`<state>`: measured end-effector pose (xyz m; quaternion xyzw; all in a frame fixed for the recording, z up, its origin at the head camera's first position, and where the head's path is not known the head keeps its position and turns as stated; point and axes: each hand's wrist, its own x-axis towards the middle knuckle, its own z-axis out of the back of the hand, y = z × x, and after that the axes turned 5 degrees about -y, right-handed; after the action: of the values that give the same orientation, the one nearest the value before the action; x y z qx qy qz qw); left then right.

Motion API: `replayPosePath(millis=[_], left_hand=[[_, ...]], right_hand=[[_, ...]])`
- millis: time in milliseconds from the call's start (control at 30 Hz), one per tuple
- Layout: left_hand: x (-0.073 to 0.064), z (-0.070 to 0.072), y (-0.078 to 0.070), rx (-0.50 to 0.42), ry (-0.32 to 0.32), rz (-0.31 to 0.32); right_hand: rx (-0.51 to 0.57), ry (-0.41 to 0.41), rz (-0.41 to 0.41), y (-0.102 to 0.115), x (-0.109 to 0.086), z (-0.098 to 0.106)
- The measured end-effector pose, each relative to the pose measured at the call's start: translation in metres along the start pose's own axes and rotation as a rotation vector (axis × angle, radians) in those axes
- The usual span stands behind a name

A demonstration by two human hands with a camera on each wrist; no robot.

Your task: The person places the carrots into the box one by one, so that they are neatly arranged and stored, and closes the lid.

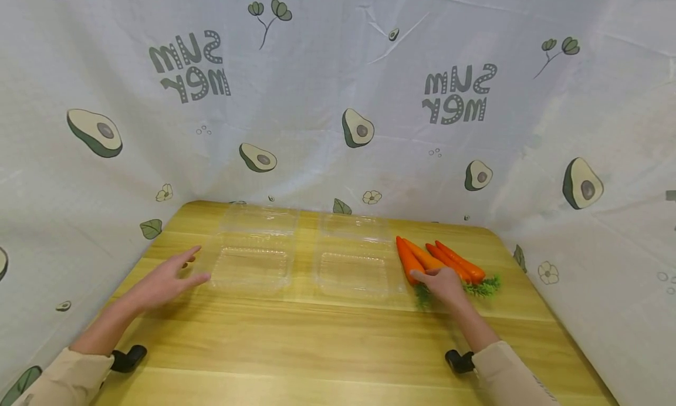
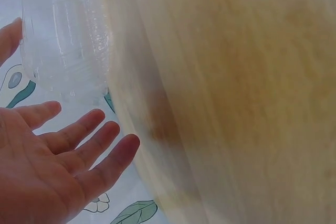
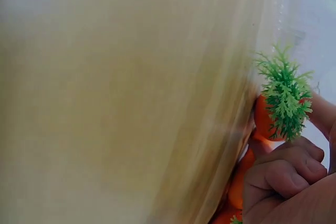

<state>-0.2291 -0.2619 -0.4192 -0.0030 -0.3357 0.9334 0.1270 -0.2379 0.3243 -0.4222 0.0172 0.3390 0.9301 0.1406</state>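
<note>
On the right of the wooden table, my right hand (image 1: 442,284) pinches the leftmost carrot (image 1: 406,259) near its leafy end. The right wrist view shows the thumb and a finger on either side of that carrot's thick end, beside its green leaves (image 3: 286,95), with the other fingers curled. More orange carrots (image 1: 455,260) lie close by, partly behind the hand. My left hand (image 1: 164,281) hovers with spread, fairly straight fingers beside a clear plastic container (image 1: 250,268) with its lid folded back. In the left wrist view the palm holds nothing.
Another clear plastic container (image 1: 352,272), lid also folded back, stands between the first one and the carrots. Behind and on both sides of the wooden table (image 1: 285,350) hangs a pale curtain (image 1: 311,89) printed with avocados.
</note>
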Motion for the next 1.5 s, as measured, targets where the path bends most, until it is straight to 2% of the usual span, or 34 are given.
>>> replayPosePath(millis=[167,467,767,1167,1500], left_hand=[[0.0005,0.0005,0.001,-0.004,0.011,-0.002],[0.0009,-0.0011,0.0013,-0.026,0.023,-0.018],[0.0001,-0.0002,0.0032,-0.029,0.014,-0.024],[0.0013,0.0008,0.0036,-0.006,0.02,-0.03],[0.0031,0.0009,0.0043,-0.014,0.03,-0.033]], right_hand=[[-0.025,0.037,0.003,-0.0011,-0.0012,-0.0007],[0.046,0.031,-0.044,-0.0017,-0.0014,-0.0023],[0.035,0.001,-0.019,-0.0002,-0.0006,-0.0025],[0.006,0.022,-0.017,-0.0021,0.0018,-0.0001],[0.034,0.033,-0.027,0.0042,-0.0021,0.0061]])
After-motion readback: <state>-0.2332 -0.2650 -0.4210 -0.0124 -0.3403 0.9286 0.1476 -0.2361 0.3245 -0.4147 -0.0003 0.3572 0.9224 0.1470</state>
